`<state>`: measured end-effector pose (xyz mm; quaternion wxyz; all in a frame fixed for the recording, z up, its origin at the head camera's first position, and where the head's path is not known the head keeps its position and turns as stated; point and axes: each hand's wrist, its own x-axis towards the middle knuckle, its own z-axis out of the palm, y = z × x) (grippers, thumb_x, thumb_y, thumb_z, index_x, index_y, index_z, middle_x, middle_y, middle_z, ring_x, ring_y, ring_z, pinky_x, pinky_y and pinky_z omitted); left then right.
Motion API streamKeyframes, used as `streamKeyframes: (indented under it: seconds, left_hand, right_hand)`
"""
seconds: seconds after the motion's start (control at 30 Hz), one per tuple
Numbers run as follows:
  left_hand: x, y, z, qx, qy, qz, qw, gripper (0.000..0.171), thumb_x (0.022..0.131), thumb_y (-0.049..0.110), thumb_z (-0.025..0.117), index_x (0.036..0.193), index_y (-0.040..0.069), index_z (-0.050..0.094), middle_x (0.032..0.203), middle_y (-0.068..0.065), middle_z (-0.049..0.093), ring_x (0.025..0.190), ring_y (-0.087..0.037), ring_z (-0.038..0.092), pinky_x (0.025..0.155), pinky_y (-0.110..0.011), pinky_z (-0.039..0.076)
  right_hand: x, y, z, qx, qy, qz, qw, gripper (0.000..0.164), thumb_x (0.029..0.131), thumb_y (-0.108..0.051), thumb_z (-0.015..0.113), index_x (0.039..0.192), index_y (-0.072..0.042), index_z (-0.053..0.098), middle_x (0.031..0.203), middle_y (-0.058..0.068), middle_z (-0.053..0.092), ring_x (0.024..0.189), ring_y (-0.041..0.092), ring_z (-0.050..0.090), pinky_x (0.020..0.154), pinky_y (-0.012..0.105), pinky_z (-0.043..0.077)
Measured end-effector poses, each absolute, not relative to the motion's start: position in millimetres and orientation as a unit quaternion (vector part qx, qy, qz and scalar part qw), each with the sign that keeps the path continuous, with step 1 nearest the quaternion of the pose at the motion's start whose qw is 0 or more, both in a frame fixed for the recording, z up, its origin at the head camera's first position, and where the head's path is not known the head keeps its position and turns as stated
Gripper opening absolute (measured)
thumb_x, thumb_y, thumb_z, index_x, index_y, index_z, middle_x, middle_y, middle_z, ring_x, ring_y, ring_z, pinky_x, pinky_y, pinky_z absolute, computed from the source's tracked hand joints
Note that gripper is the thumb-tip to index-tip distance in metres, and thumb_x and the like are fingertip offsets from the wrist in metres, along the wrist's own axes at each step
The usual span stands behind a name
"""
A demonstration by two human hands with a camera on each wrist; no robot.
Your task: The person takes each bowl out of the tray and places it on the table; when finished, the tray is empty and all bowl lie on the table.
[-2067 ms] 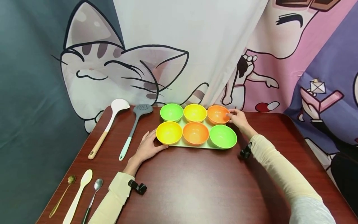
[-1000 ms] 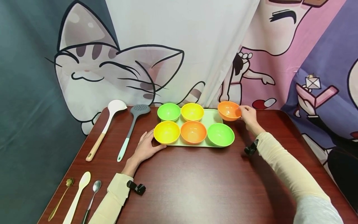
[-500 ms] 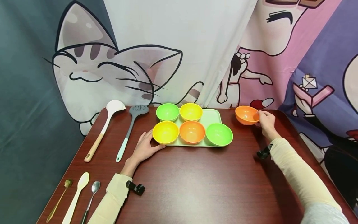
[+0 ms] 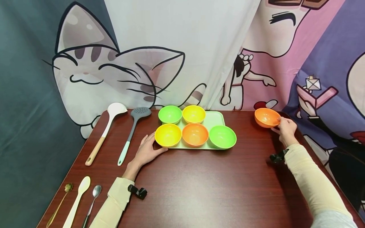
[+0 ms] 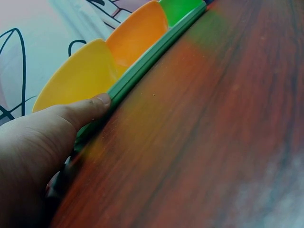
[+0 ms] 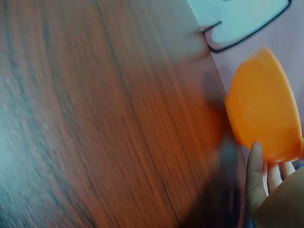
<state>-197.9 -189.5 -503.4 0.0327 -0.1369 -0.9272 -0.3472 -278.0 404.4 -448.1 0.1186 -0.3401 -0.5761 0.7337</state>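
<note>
My right hand [image 4: 286,129] pinches the rim of an orange bowl [image 4: 266,117] at the far right of the table, with fingertips under the bowl's side in the right wrist view. At the front left corner of a pale green tray [image 4: 215,118], my left hand [image 4: 146,151] holds on, its thumb [image 5: 95,105] along the tray's front edge. On the tray stand a yellow bowl [image 4: 168,135] beside that hand, a second orange bowl [image 4: 195,135], a green bowl [image 4: 222,137], and behind them another green bowl [image 4: 170,114] and yellow bowl [image 4: 194,114]. The tray's back right spot is bare.
Left of the tray lie a white ladle [image 4: 106,131] with a wooden handle and a grey slotted turner [image 4: 134,133]. Nearer are a gold spoon [image 4: 60,202], a cream spoon [image 4: 77,199] and a metal spoon [image 4: 92,202]. A printed curtain [image 4: 159,25] hangs behind the table.
My right hand has lifted the orange bowl from the tray's back right spot and carried it right, toward the table's far right corner. My left hand has stayed at the tray's corner.
</note>
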Motion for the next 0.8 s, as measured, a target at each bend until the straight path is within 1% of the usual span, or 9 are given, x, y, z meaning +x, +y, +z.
streamKeyframes:
  seconds: [0.1,0.23,0.3,0.33,0.4,0.5,0.57,0.63,0.8]
  left_hand:
    - [-197,-189,-502,-0.138,-0.926,-0.349,0.033,0.087,0.082,0.052,0.078,0.152,0.016,0.041,0.157,-0.007,0.042,0.148,-0.024,0.034,0.125,-0.054,0.012]
    - [-197,-189,-502,-0.139,-0.926,-0.349,0.033,0.087,0.082,0.052,0.078,0.152,0.015,0.042,0.157,-0.008,0.042,0.148,-0.024,0.034,0.125,-0.054,0.013]
    - [-197,-189,-501,-0.139,-0.926,-0.348,0.032,0.087,0.082,0.053,0.077,0.152,0.015,0.042,0.157,-0.008,0.042,0.148,-0.024,0.034,0.125,-0.054,0.013]
    - [-197,-189,-502,-0.139,-0.926,-0.348,0.033,0.087,0.082,0.053,0.077,0.152,0.015,0.042,0.157,-0.008,0.042,0.148,-0.024,0.034,0.125,-0.054,0.013]
    - [-197,-189,-502,-0.14,-0.926,-0.348,0.036,0.088,0.081,0.053,0.078,0.152,0.015,0.042,0.157,-0.008,0.042,0.148,-0.025,0.035,0.125,-0.055,0.013]
    - [-198,-189,-503,-0.141,-0.926,-0.348,0.04,0.088,0.081,0.053,0.078,0.152,0.015,0.042,0.157,-0.009,0.042,0.148,-0.026,0.035,0.124,-0.056,0.014]
    - [-198,-189,-504,-0.141,-0.926,-0.347,0.041,0.088,0.081,0.054,0.077,0.152,0.015,0.042,0.157,-0.009,0.042,0.147,-0.026,0.036,0.124,-0.056,0.014]
    - [-198,-189,-504,-0.141,-0.926,-0.347,0.04,0.088,0.081,0.054,0.077,0.152,0.015,0.042,0.157,-0.009,0.042,0.147,-0.026,0.035,0.124,-0.056,0.014]
    - [-198,-190,-505,-0.139,-0.927,-0.347,0.036,0.087,0.082,0.053,0.077,0.152,0.016,0.042,0.157,-0.008,0.042,0.148,-0.025,0.035,0.125,-0.054,0.013]
  right_hand:
    - [-275,414,-449,-0.359,-0.561,0.736,0.12,0.006,0.094,-0.009,0.054,0.091,-0.013,0.054,0.096,-0.003,0.048,0.059,0.007,0.056,0.051,0.028,0.06]
    - [-271,426,-452,-0.388,-0.535,0.738,0.134,0.007,0.093,-0.009,0.054,0.088,-0.013,0.052,0.086,-0.004,0.05,0.054,0.009,0.055,0.045,0.027,0.057]
    - [-270,431,-452,-0.402,-0.517,0.743,0.14,0.007,0.092,-0.009,0.054,0.091,-0.014,0.049,0.086,-0.004,0.051,0.053,0.009,0.057,0.043,0.028,0.056]
    - [-269,432,-452,-0.406,-0.51,0.745,0.142,0.008,0.093,-0.009,0.054,0.094,-0.014,0.047,0.09,-0.004,0.05,0.054,0.008,0.058,0.043,0.028,0.056]
    - [-269,435,-452,-0.414,-0.495,0.75,0.145,0.013,0.093,-0.009,0.053,0.1,-0.017,0.044,0.101,-0.005,0.047,0.062,0.007,0.061,0.046,0.028,0.057]
    - [-268,436,-451,-0.423,-0.482,0.751,0.157,0.02,0.093,-0.008,0.053,0.104,-0.019,0.04,0.111,-0.008,0.039,0.085,0.007,0.06,0.05,0.029,0.059]
    - [-268,436,-451,-0.429,-0.475,0.75,0.168,0.022,0.092,-0.006,0.052,0.103,-0.02,0.039,0.113,-0.009,0.035,0.098,0.008,0.055,0.053,0.029,0.06]
    - [-268,437,-451,-0.434,-0.471,0.748,0.175,0.021,0.091,-0.006,0.051,0.102,-0.02,0.039,0.112,-0.01,0.033,0.107,0.01,0.051,0.054,0.029,0.06]
    - [-267,438,-451,-0.443,-0.463,0.749,0.168,0.021,0.095,-0.011,0.05,0.108,-0.024,0.039,0.118,-0.013,0.034,0.12,0.009,0.046,0.055,0.029,0.061]
